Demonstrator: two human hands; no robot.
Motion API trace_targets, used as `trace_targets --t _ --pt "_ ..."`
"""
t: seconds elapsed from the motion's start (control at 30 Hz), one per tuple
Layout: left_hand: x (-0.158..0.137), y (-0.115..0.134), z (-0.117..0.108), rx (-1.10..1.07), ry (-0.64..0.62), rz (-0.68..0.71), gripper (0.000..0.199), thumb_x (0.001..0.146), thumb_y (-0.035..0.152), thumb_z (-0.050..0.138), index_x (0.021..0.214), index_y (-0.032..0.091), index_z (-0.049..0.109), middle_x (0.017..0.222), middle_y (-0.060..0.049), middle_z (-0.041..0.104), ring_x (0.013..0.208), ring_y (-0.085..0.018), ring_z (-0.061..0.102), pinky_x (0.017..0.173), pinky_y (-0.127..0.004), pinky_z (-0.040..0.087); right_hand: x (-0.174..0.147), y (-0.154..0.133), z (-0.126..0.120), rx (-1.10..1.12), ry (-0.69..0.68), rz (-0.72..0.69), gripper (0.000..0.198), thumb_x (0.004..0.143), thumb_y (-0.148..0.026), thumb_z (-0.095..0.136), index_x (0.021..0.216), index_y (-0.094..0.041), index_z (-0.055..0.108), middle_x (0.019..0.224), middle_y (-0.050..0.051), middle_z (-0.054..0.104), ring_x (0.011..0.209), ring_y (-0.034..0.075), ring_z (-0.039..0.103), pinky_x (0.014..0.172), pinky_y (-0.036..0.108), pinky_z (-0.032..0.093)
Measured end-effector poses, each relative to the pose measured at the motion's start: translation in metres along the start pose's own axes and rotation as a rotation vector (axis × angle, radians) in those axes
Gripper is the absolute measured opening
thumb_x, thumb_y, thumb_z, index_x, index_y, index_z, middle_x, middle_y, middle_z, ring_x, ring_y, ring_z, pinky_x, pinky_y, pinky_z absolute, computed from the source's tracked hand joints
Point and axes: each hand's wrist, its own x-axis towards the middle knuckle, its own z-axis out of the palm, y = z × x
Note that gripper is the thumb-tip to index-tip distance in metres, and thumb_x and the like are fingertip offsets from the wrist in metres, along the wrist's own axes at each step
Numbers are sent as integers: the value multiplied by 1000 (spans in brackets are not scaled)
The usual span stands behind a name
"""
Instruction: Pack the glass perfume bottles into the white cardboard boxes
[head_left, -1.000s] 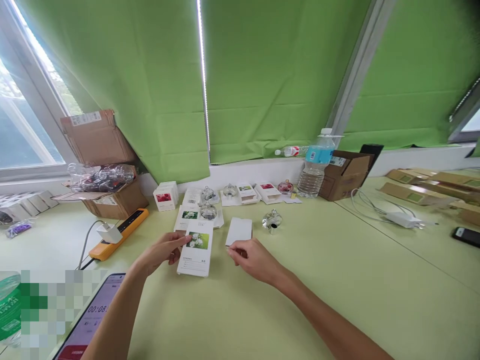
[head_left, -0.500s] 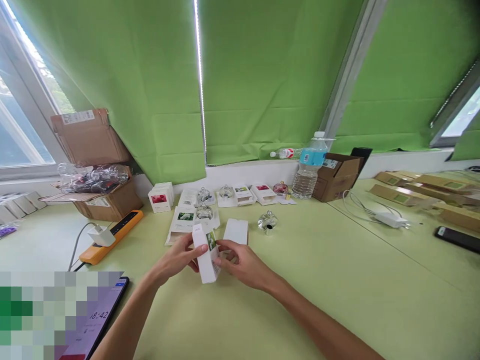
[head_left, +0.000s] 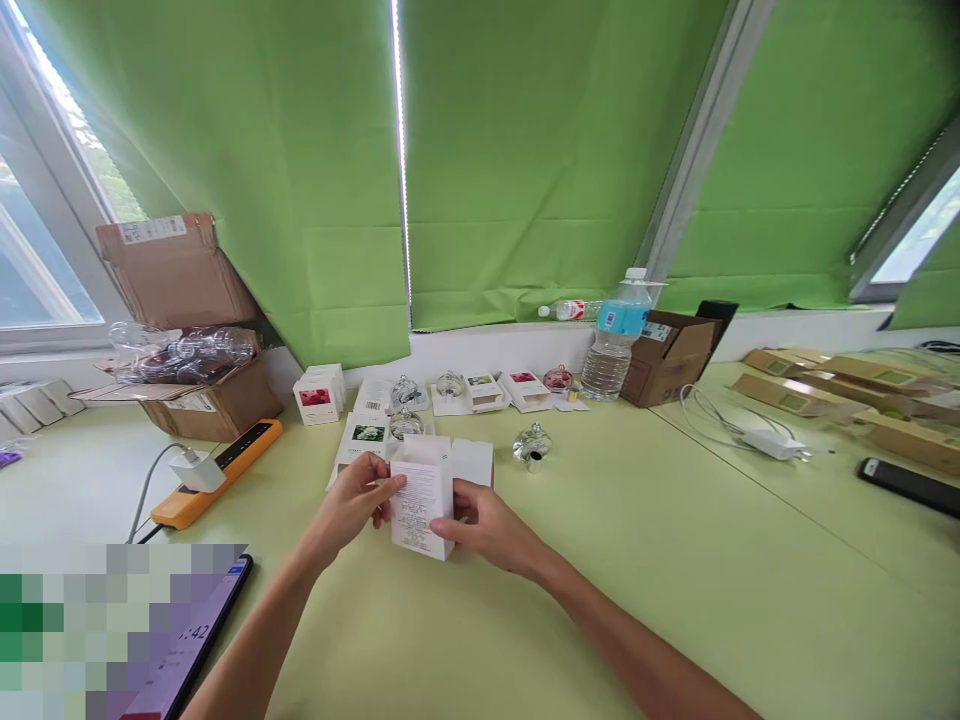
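A small white carton [head_left: 421,508] stands upright between my hands, its printed text side facing me and its top flap raised. My right hand [head_left: 484,525] grips the carton's right side, thumb on the front. At its upper left edge, my left hand [head_left: 360,497] pinches the carton between thumb and fingers. Just behind is a plain white box [head_left: 474,462], partly hidden. A clear glass bottle [head_left: 532,447] with a dark opening toward me lies to the right. Behind my left hand sits a flattened white carton [head_left: 366,434] with a flower picture.
Glass bottles and white cartons line the back, near a large water bottle [head_left: 609,345] and a cardboard box [head_left: 667,360]. At left are an orange power strip [head_left: 225,472], an open cardboard box [head_left: 214,400] and a phone [head_left: 202,640]. A white charger [head_left: 776,443] lies at right.
The white carton has been turned, so its text side now faces me instead of the narrow blank side and flower picture. An opened top flap now shows.
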Motion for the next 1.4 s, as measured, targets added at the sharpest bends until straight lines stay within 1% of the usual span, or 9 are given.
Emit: trace_targets --t 0.2,0.33,0.5,0.7,0.93,1.1,1.2,1.3,1.4 --pt "-3 10 -9 70 41 29 44 75 44 67 110 22 53 86 0 62 53 -7 47 45 -21 35 4 5 -4 -51 105 -15 36 82 -37 60 113 -19 59 100 7 67 84 20 64 72 32 54" --pt "-4 12 -11 158 -13 57 40 75 44 67 105 19 63 86 -4 65 64 -12 50 49 -22 37 5 0 -7 -48 125 1 38 82 -42 58 113 -20 59 102 8 65 85 20 63 60 28 55" --pt "-2 10 -7 121 -47 121 42 76 41 65 111 19 61 105 -8 65 76 -16 57 57 -25 46 5 -4 -14 -114 202 -48 38 80 -41 60 112 -20 61 104 7 65 85 19 62 63 27 54" --pt "1 1 -1 312 -66 142 38 79 40 62 111 22 61 111 -6 65 81 -18 61 62 -28 51 6 1 -24 -278 210 -8 33 77 -38 65 105 -21 64 102 4 65 68 14 58 54 24 48" --pt "-1 -4 9 422 87 279 47 81 42 60 123 24 48 114 -6 63 100 -21 62 85 -36 51 4 -4 -20 -202 248 -43 42 84 -52 53 113 -22 60 101 5 64 71 15 57 52 23 48" --pt "-2 -14 19 614 270 472 53 83 38 59 129 27 36 120 -8 60 102 -23 63 84 -39 49 5 -3 -17 -135 247 -26 42 84 -54 52 109 -22 62 93 4 63 65 13 54 48 22 48" --pt "-2 -19 23 649 268 564 47 86 34 57 127 26 36 121 -8 58 98 -20 64 82 -36 51 5 -2 -16 -129 267 -32 40 84 -54 52 105 -22 63 90 4 62 64 13 54 49 22 48" --pt "-3 -18 24 796 220 587 30 89 32 51 119 28 45 133 -7 50 98 -20 63 81 -34 51 6 -2 -16 -136 298 -50 39 85 -53 51 104 -22 63 87 3 62 62 12 53 50 22 49" --pt "-6 -14 23 915 205 580 33 91 32 48 124 32 46 135 -6 46 99 -21 63 79 -33 52 6 -3 -18 -144 318 -76 38 86 -52 50 104 -22 63 90 4 63 65 13 54 49 22 49"
